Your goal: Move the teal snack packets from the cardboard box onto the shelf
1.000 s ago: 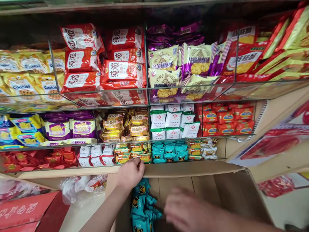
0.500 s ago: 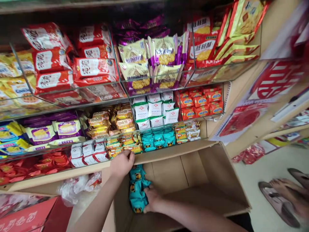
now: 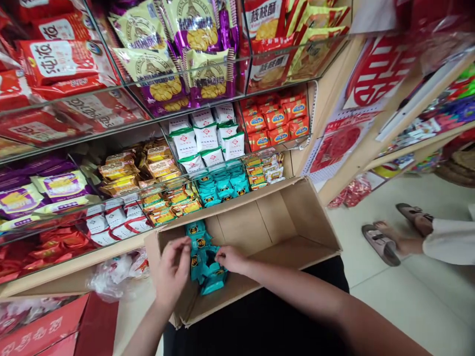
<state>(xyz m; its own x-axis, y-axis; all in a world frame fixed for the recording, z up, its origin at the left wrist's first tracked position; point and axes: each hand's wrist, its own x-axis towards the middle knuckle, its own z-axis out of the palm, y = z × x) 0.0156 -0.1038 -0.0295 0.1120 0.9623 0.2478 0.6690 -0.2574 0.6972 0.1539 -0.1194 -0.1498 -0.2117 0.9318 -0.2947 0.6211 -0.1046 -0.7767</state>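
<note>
An open cardboard box (image 3: 282,232) sits in front of me below the snack shelves. Several teal snack packets (image 3: 203,264) lie piled at its left end. My left hand (image 3: 172,269) reaches over the box's left wall, fingers curled against the packets. Inside the box, my right hand (image 3: 230,258) rests closed on the same pile. More teal packets (image 3: 222,185) of the same kind fill a bin on the lowest glass shelf just above the box.
Glass shelves (image 3: 111,123) hold many bagged snacks. A red carton (image 3: 44,329) and a clear plastic bag (image 3: 115,274) lie at the left. Another person's sandalled feet (image 3: 399,232) stand on the pale floor at the right, beside a second shelf unit (image 3: 408,143).
My left hand came down from the shelf edge into the box beside the teal packets. My right hand stays on the pile. The view swung left and down, showing the feet closer.
</note>
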